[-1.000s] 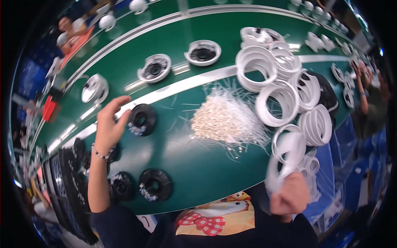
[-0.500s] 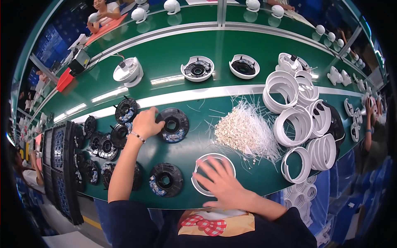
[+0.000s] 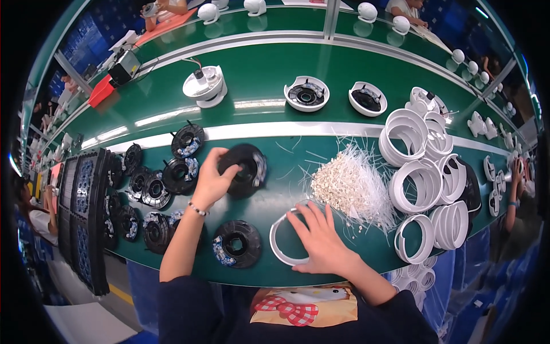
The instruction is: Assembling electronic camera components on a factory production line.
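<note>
Through the head view I'm gripping a black disc (image 3: 251, 186) in my left hand (image 3: 216, 179), left of the strand pile (image 3: 346, 186), my thumb lying over its face. On the pile's near side, slightly left, my right hand (image 3: 323, 241) is resting spread across a white ring (image 3: 273, 243); I'm not able to tell whether it's gripping. Stacked white rings (image 3: 450, 226) are sitting right of the pile.

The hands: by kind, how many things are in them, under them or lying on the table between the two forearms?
Black discs: 2, one in the left hand, one lying on the green table
White ring: 1, under the right hand
Total: 3
</note>
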The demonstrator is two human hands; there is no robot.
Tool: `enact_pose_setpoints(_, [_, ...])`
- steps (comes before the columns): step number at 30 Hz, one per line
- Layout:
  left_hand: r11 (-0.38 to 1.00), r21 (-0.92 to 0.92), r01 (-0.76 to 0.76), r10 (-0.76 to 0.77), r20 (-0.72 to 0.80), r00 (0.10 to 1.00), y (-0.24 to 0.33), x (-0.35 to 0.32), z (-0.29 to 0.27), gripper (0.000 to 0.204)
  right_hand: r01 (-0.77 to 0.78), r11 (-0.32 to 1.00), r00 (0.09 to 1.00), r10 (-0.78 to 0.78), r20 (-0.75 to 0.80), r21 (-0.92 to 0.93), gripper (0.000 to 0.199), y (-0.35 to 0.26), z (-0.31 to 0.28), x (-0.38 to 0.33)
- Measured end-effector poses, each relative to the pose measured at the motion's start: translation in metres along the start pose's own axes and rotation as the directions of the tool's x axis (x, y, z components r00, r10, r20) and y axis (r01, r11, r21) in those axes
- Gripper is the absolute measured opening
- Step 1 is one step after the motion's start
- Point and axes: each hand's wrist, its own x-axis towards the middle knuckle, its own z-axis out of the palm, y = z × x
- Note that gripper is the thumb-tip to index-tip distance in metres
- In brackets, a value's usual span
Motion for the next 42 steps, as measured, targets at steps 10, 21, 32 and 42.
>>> enact_pose_setpoints(10, [0.706, -0.699, 0.117, -0.044, 0.121, 0.992, 0.064, -0.09, 0.055, 0.043, 0.338, 0.713, 0.774, 0.161, -0.612, 0.615, 0.11, 0.0, -0.02, 0.028])
enact_pose_setpoints(21, [0.028, -0.909, 0.417, 0.02, 0.417, 0.909, 0.059, -0.092, 0.07, 0.068, 0.263, 0.806, 0.817, 0.106, -0.567, 0.531, 0.113, -0.007, -0.011, 0.023])
enact_pose_setpoints(32, [0.173, -0.929, 0.327, -0.172, 0.298, 0.939, 0.079, -0.085, 0.089, 0.062, 0.243, 0.917, 0.778, 0.012, -0.628, 0.318, 0.105, -0.01, -0.017, 0.022])
enact_pose_setpoints(42, [0.091, -0.937, 0.337, -0.028, 0.336, 0.942, 0.051, -0.091, 0.085, 0.06, 0.241, 0.94, 0.865, -0.094, -0.492, 0.243, 0.108, 0.006, -0.026, 0.031])
